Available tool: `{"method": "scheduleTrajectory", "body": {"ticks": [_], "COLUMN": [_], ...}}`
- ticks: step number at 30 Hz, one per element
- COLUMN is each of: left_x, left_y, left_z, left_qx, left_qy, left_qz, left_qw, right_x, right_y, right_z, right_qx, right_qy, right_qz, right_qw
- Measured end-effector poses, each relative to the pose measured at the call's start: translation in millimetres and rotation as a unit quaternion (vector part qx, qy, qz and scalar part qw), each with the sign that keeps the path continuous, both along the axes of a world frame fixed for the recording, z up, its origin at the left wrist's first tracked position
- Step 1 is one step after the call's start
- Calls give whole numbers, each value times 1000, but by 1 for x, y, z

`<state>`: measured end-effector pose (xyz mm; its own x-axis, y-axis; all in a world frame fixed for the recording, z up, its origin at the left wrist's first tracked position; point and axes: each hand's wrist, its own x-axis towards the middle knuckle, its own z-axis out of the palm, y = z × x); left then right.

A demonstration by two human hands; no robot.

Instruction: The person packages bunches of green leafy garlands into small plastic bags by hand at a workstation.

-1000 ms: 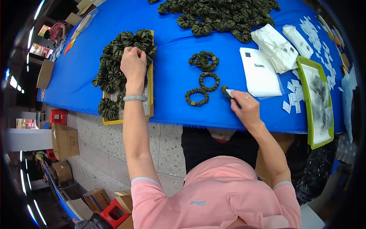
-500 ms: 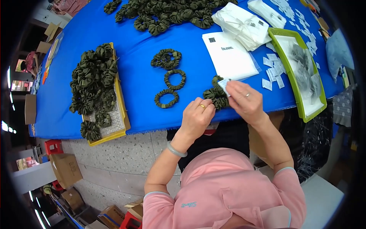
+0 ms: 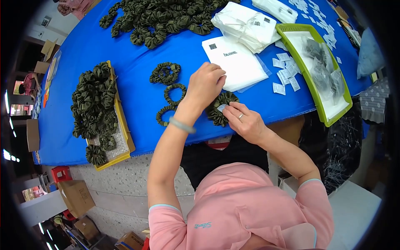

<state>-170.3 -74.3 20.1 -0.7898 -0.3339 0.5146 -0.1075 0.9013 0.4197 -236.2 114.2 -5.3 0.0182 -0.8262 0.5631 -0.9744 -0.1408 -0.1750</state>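
Note:
My right hand [image 3: 246,121] pinches a small white label [image 3: 221,107] against a dark green scrunchie [image 3: 217,116] at the table's near edge. Beyond it, my left hand [image 3: 206,85] is over the left edge of a stack of white printed plastic bags [image 3: 233,62]. Its fingers are curled together, and what they grip, if anything, is hidden. Just left of my left wrist lie two single scrunchies, a farther one [image 3: 175,94] and a nearer one [image 3: 163,116] partly covered by my forearm. Beyond those sits a small pile of scrunchies [image 3: 165,73].
A yellow tray [image 3: 123,121] heaped with scrunchies stands at left. A large scrunchie pile [image 3: 166,18] covers the far side. To the right are loose white labels [image 3: 285,74], a wrapped bundle of bags [image 3: 246,25] and a green tray [image 3: 287,41] holding clear plastic packets.
My left hand has left the scrunchie and moved up to the white bags. My right hand has shifted left with the scrunchie and label. The whole view has shifted slightly.

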Motion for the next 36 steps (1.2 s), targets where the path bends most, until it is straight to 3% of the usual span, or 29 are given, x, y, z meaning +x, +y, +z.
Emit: {"method": "scheduleTrajectory", "body": {"ticks": [2,5,10,14,19,23,27,30,34,36], "left_x": [-23,-47,-60,-60,-48,-8,35,52,64,67], "left_y": [-12,-22,-18,-23,-19,25,63,66,61,60], "left_z": [-6,-10,-12,-16,-12,22,26,11,4,0], "left_qx": [-23,-85,-150,1,-66,-89,-93,5,235,223], "left_qy": [-45,-201,-206,-137,-73,-102,-165,-115,-99,-94], "left_qz": [-24,-74,-70,-16,-9,19,65,38,132,124], "left_qw": [998,973,964,990,995,991,980,993,958,962], "right_x": [-1,-3,-6,-21,-52,-67,-49,-31,-14,-5], "right_y": [1,1,-1,0,14,32,41,40,39,39], "right_z": [3,5,5,5,30,39,40,26,9,7], "right_qx": [-3,-5,18,4,-89,-142,-123,-92,-11,7], "right_qy": [7,13,44,-16,-125,-200,-303,-224,-85,-60], "right_qz": [14,28,31,66,-19,-96,-120,-22,46,96], "right_qw": [1000,1000,998,998,988,965,937,970,995,994]}}
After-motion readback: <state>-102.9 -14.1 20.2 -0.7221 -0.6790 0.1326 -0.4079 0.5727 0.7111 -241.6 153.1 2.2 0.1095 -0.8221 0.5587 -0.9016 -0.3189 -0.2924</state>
